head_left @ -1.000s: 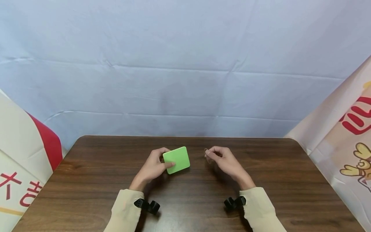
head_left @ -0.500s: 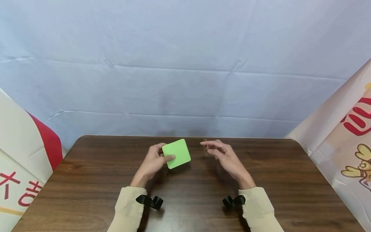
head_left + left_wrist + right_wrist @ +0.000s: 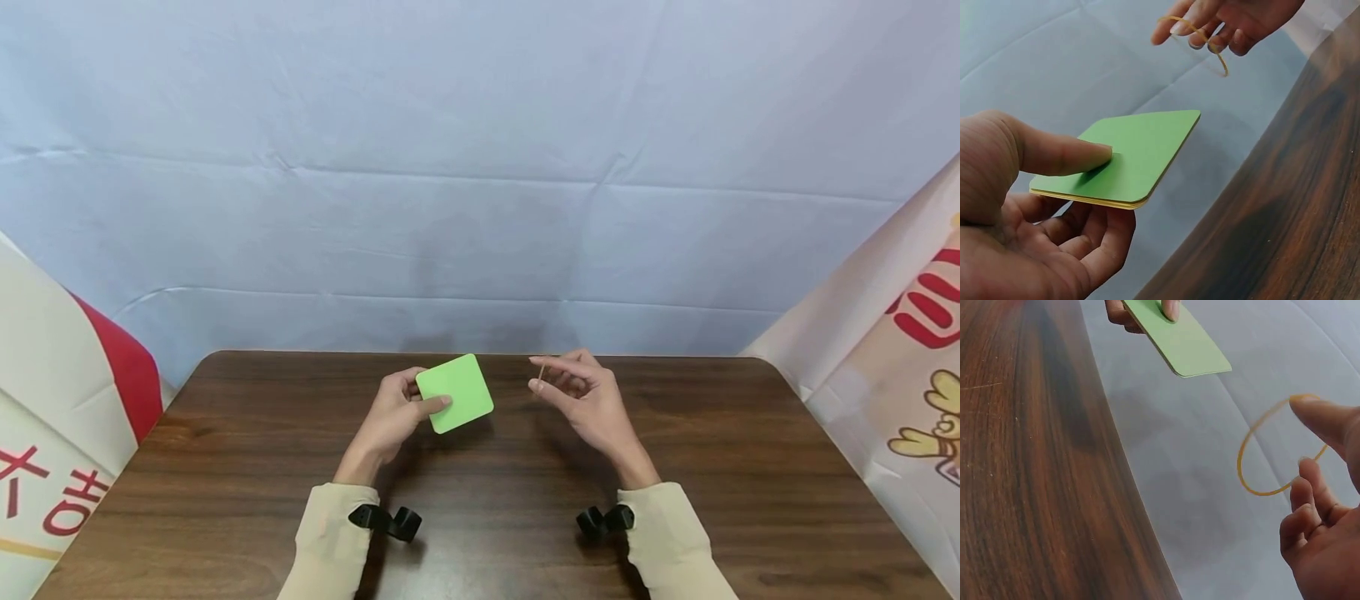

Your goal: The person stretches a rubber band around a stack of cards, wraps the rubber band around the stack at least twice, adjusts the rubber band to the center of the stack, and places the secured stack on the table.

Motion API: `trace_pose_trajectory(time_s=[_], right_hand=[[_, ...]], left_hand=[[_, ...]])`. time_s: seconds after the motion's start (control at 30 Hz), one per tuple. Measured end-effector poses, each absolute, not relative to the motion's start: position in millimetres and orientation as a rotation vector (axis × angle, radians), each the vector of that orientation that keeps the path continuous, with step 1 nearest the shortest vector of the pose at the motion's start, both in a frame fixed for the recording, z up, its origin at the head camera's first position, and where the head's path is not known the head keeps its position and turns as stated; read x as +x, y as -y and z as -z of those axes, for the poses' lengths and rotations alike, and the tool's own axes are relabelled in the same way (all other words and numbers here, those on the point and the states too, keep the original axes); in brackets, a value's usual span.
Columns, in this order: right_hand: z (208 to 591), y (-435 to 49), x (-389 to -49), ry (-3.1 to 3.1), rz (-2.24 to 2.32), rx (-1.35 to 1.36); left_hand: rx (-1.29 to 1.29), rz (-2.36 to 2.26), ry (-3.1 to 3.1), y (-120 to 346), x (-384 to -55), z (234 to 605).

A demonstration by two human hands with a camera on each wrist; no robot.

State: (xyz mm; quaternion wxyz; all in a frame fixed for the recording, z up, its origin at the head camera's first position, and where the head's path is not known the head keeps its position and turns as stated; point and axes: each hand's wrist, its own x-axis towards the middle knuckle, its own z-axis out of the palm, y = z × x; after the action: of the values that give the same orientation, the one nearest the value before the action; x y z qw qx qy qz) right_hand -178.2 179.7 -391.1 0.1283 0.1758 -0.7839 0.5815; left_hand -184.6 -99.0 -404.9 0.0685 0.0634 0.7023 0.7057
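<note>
My left hand point(image 3: 390, 421) holds a thin stack of green cards point(image 3: 461, 396) with rounded corners, thumb on top and fingers beneath. In the left wrist view the stack point(image 3: 1141, 150) shows layered, yellowish edges and is tilted above the table. To its right, my right hand point(image 3: 596, 404) holds a thin yellow-orange rubber band point(image 3: 1241, 459), with thumb and fingertips spaced apart inside or against the loop. Between the band and the cards there is a gap. Seen from the left wrist, the band point(image 3: 1222, 62) arcs below the right fingertips.
Both hands are above a dark brown wooden table point(image 3: 495, 517). Behind its far edge hangs a pale blue-grey cloth point(image 3: 480, 167). Printed cloths stand on the left point(image 3: 67, 400) and on the right point(image 3: 900, 375). Black camera mounts point(image 3: 386, 521) sit on the wrists.
My right thumb and index finger have opened from a pinch, and the rubber band now spans between them. Both hands rose slightly and the card stack tilted up a little.
</note>
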Motion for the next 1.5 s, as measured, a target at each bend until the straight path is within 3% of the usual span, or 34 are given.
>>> trace_pose_trajectory(time_s=[0.4,0.8,1.5], right_hand=[[368,-169,-162,2.38,-1.702,0.561],[402,-178,-180,2.487,-1.674,0.604],[409,-173,-176,2.636,-1.583,0.778]], left_hand=[[0.105,-2.216,-2.001,93,-186,406],[0.076,-2.27,-1.866,91,-186,405],[0.106,-2.239,-1.646,82,-181,407]])
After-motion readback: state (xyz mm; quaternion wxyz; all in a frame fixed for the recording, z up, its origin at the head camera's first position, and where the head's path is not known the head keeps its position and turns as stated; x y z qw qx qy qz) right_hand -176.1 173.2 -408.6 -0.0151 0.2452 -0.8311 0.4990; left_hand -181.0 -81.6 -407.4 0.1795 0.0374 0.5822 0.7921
